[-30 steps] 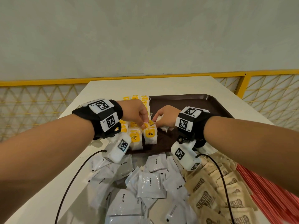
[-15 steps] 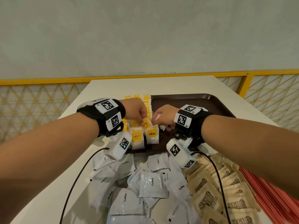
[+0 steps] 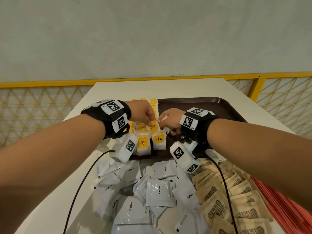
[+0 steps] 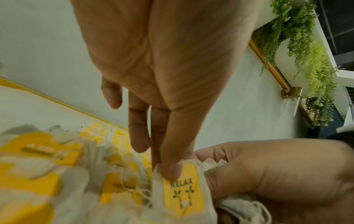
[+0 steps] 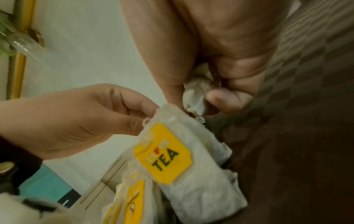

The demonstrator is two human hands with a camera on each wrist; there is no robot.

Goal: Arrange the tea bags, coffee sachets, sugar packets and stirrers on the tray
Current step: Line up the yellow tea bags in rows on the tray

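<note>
Rows of white tea bags with yellow tags [image 3: 143, 142] stand on the left part of the dark brown tray [image 3: 211, 107]. My left hand [image 3: 151, 123] pinches the top of a tea bag tagged RELAX [image 4: 182, 192] between thumb and finger, just behind the front bag marked TEA [image 5: 168, 154]. Touching it from the right, my right hand [image 3: 164, 123] has its fingers curled around a bunch of crumpled white tea bags [image 5: 197, 94]. White coffee sachets [image 3: 159, 191], brown sugar packets [image 3: 236, 200] and red stirrers [image 3: 287, 208] lie on the table in front of the tray.
The tray sits on a white table [image 3: 118, 88] whose far edge meets a yellow railing [image 3: 50, 81]. The tray's right part shows bare brown surface. Black cables [image 3: 79, 183] run from the wrist cameras over the sachets.
The RELAX tea bag between my hands has come more upright behind the TEA bag. Both hands have shifted only slightly.
</note>
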